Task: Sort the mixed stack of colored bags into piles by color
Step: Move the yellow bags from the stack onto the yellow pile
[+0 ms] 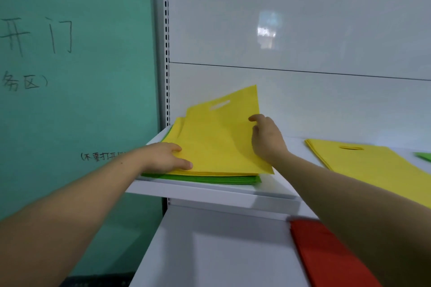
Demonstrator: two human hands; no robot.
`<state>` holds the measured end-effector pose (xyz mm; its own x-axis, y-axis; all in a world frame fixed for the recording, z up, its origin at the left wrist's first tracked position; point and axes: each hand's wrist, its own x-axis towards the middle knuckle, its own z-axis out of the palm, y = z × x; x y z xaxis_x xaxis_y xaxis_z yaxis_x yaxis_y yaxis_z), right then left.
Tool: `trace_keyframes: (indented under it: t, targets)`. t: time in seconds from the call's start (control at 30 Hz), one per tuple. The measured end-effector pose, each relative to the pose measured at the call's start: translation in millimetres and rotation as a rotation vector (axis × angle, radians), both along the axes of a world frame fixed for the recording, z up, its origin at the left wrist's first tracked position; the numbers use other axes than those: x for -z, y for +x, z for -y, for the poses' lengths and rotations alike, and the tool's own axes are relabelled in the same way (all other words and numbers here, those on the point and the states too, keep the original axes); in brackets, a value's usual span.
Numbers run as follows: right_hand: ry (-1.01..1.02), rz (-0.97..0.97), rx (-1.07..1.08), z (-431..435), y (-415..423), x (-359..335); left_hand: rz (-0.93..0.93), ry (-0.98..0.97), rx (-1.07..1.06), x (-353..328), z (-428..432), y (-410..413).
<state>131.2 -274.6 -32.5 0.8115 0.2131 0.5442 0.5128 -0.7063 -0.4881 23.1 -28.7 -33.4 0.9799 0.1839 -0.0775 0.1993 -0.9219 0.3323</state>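
yellow top bag is noted on the mixed stack at the left end of the upper shelf. its far end is tilted up with the handle slot showing, and its near edge lies on the stack. yellow layers are seen over green layers. right grip is pinched on its right edge, fingers curled over it. left grip is laid flat on the stack's front left corner, fingers straight, nothing held. yellow pile is set apart toward the shelf's right end, with a green bag just past it. red bags are recorded on the lower shelf, right side.
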Motion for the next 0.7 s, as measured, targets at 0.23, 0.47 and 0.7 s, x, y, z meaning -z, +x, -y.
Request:
trace_keyframes:
  t: [0.23, 0.47, 0.7]
  targets:
    - [0.317, 0.21, -0.047, 42, -17, -28, 0.305, -0.49, -0.02, -12, 32, 17]
    - [0.384, 0.198, 0.098, 128, -14, -45, 0.47, -0.8, -0.002, -20, 110, 34]
    - [0.318, 0.064, 0.211, 237, 5, -32, 0.557, -0.576, 0.074, -18, 217, 51]
